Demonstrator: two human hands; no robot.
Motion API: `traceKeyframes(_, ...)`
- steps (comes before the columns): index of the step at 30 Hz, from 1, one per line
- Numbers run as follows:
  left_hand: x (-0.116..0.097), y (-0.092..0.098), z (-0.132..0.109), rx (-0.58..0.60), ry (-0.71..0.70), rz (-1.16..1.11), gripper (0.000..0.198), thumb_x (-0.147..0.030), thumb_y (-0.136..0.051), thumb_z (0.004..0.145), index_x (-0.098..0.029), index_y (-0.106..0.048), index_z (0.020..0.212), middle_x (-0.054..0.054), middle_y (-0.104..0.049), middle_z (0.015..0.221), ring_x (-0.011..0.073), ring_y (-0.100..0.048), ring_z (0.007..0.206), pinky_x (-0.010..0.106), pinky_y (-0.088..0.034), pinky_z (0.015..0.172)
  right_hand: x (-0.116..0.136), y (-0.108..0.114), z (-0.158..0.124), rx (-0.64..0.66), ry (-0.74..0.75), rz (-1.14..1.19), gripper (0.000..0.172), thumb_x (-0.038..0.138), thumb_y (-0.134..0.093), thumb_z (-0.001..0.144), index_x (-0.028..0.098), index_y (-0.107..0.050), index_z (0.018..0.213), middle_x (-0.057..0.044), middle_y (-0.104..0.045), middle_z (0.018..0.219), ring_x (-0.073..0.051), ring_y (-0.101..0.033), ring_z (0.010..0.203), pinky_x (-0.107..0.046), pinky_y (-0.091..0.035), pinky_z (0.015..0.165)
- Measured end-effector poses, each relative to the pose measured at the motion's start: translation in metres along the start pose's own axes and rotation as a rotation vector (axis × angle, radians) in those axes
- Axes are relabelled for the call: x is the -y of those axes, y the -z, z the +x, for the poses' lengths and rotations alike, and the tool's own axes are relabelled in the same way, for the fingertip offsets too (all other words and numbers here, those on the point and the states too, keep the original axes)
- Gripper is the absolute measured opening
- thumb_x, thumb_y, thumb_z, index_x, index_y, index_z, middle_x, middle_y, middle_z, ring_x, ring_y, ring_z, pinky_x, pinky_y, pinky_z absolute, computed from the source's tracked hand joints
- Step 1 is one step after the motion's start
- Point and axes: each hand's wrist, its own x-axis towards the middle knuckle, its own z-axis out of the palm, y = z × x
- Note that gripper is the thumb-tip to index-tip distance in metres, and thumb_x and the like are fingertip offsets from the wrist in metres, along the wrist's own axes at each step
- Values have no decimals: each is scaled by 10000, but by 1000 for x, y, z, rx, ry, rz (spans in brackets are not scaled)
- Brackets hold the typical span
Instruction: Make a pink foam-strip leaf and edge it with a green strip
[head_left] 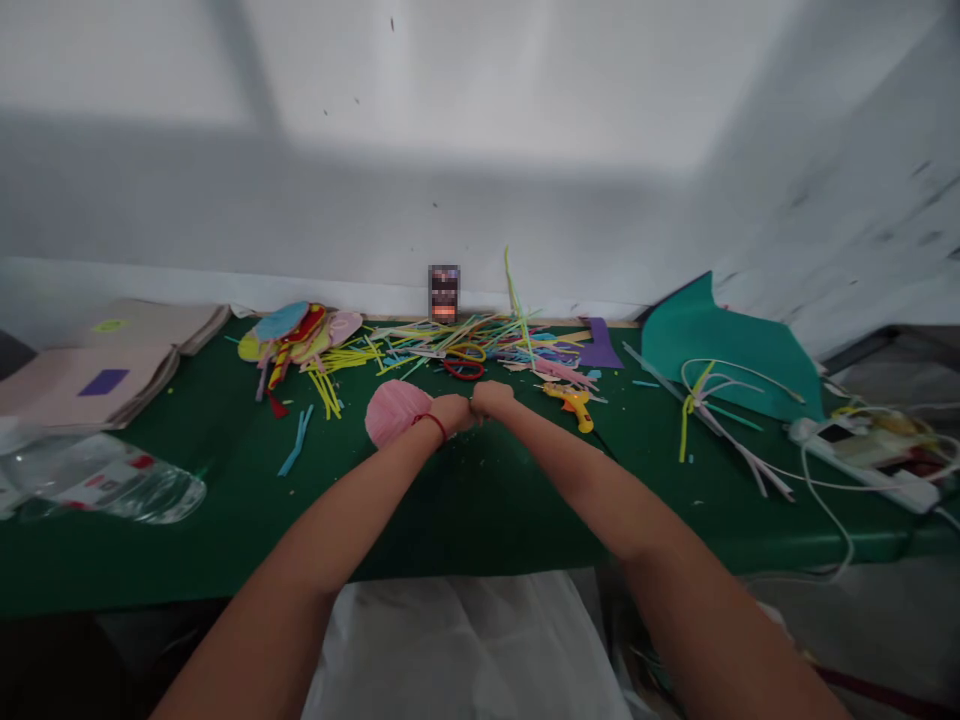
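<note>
My left hand (452, 412) and my right hand (493, 400) meet above the middle of the table, fingers closed and pressed together. Whatever they pinch is hidden or too small to name. A pink round piece with fine ridges (396, 412) shows just left of my left hand, partly behind the wrist with its red string bracelet (435, 424); I cannot tell whether it is held. Beyond my hands lie red-handled scissors (463, 370) among many coloured strips (495, 335). To the right of my right hand rests a yellow glue gun (576, 405).
On the green table (480, 520) lie a plastic bottle (112, 480), pink folders (82, 385), paper fans or flowers (304, 335) and a blue strip (296, 440). At right are a teal sheet (735, 345), white-and-green strips (701, 405) and a power strip (862, 465) with cables. A phone (444, 293) leans against the wall.
</note>
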Motion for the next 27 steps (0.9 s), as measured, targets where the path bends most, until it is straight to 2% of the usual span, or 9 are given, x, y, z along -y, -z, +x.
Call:
traceKeyframes(3, -2, 2, -3, -24, 94, 32, 344, -342, -576, 910, -174, -556, 1210, 96, -574, 1215, 221, -595, 1043, 415, -525, 863, 9, 2, -5, -63, -43, -17, 328, 338, -585, 917, 149, -577, 1184, -98, -600, 1185, -205, -615, 1008, -404, -529, 855)
traceKeyframes(5, -3, 2, -7, -50, 127, 50, 347, -342, -577, 910, -171, -555, 1211, 98, -574, 1215, 221, -595, 1043, 416, -525, 863, 15, 1, -9, -129, -65, -25, 364, 353, -572, 924, 154, -544, 1227, -99, -571, 1228, -214, -602, 1033, -424, -528, 863)
traceKeyframes(10, -1, 1, -21, -107, 126, 79, 361, -343, -579, 908, -147, -553, 1211, 112, -573, 1213, 223, -597, 1036, 421, -524, 864, 19, -6, -23, -242, -29, -28, 364, 346, -586, 915, 140, -556, 1214, -108, -580, 1214, -216, -605, 1029, -418, -526, 864)
traceKeyframes(14, 8, 5, -32, -133, 40, 70, 310, -325, -545, 927, -155, -577, 1184, 104, -601, 1177, 221, -608, 1021, 412, -520, 863, 4, -4, -34, -208, 109, -21, 338, 346, -575, 922, 165, -562, 1207, -92, -584, 1212, -211, -606, 1027, -415, -527, 861)
traceKeyframes(17, 16, 11, -40, -157, -42, 46, 254, -259, -457, 955, -163, -652, 1087, 113, -678, 1067, 223, -646, 971, 331, -495, 844, -10, 2, -41, -156, 251, 5, 195, 279, -581, 911, 174, -669, 1050, -60, -690, 1009, -181, -640, 949, -275, -492, 821)
traceKeyframes(20, 19, 17, -47, -192, -103, 33, 282, -245, -421, 956, -176, -667, 1075, 117, -703, 1054, 227, -665, 955, 288, -477, 814, -18, 4, -48, -182, 353, 44, 192, 223, -538, 913, 184, -700, 1009, -30, -729, 873, -146, -655, 871, -193, -442, 744)
traceKeyframes(23, 16, 19, -52, -225, -120, 48, 283, -224, -417, 952, -152, -668, 1063, 145, -706, 1043, 246, -671, 947, 307, -473, 813, -19, -1, -52, -253, 385, 70, 251, 186, -482, 917, 186, -685, 1064, -42, -733, 947, -153, -647, 903, -198, -423, 737)
traceKeyframes(27, 12, 16, -55, -260, -118, 92, 302, -199, -395, 952, -116, -670, 1046, 180, -706, 1018, 269, -677, 922, 344, -469, 811, -17, -14, -51, -334, 351, 73, 277, 183, -462, 901, 196, -685, 1065, -78, -710, 1066, -203, -633, 968, -245, -421, 738)
